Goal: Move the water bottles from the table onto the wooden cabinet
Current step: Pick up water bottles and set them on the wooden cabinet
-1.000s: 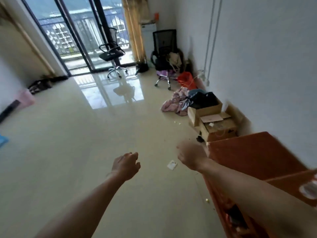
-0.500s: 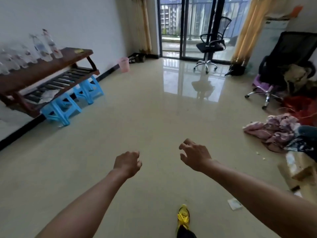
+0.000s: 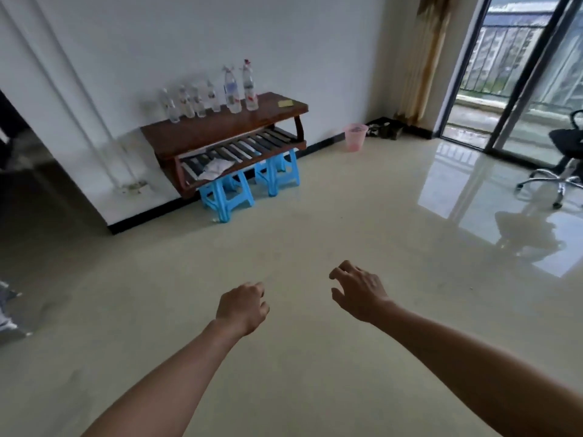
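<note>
Several clear water bottles [image 3: 209,93] stand in a row along the back of a dark wooden table [image 3: 202,132] against the white wall, far ahead and to the left. Two taller bottles [image 3: 249,85] stand at the right end of the row. My left hand [image 3: 241,307] hangs over the bare floor with its fingers curled shut and nothing in it. Beside it, my right hand [image 3: 358,291] has its fingers spread and bent, also holding nothing. Both hands are far from the table. The wooden cabinet is out of view.
Two blue plastic stools [image 3: 227,193] stand under the table's slatted lower shelf, which holds a white cloth [image 3: 216,168]. A pink bin [image 3: 355,137] sits by the wall. An office chair [image 3: 564,162] stands at the right near the glass balcony doors [image 3: 517,74]. A dark doorway opens at the left.
The view has swung left, away from the orange-brown cabinet and boxes. The table with bottles has come from the left edge toward the middle. Both hands stay raised and hold nothing.
</note>
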